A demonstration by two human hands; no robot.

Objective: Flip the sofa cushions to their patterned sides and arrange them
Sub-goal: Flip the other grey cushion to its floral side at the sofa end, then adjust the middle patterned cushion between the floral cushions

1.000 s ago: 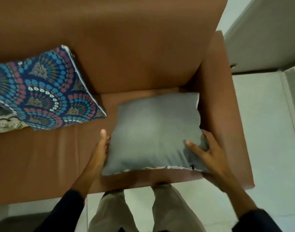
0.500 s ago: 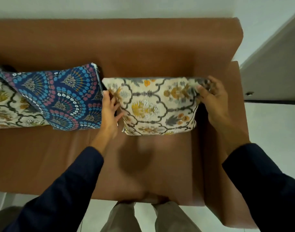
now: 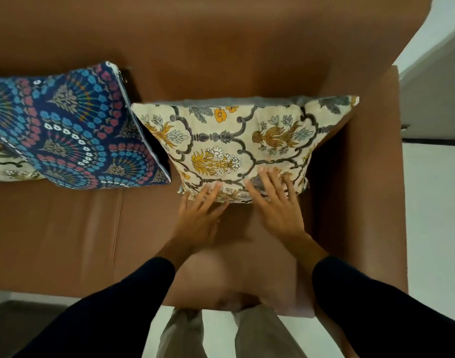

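Floral cream cushion [image 3: 236, 148] propped against sofa backrest [image 3: 221, 60], right end of seat by armrest [image 3: 373, 202], patterned side out. Left hand [image 3: 199, 215], right hand [image 3: 275, 200] flat, fingers spread, gripping nothing: pressing lower edge, likely to seat cushion upright. Blue fan-print cushion [image 3: 73, 133] just beside, leaning same way.

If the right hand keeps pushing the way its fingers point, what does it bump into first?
The right hand already rests flat on the cream floral cushion, so it meets that first; behind it probably stands the sofa backrest.

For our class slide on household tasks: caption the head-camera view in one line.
Both open hands, left hand and right hand, pat the cream floral cushion into the brown sofa corner.
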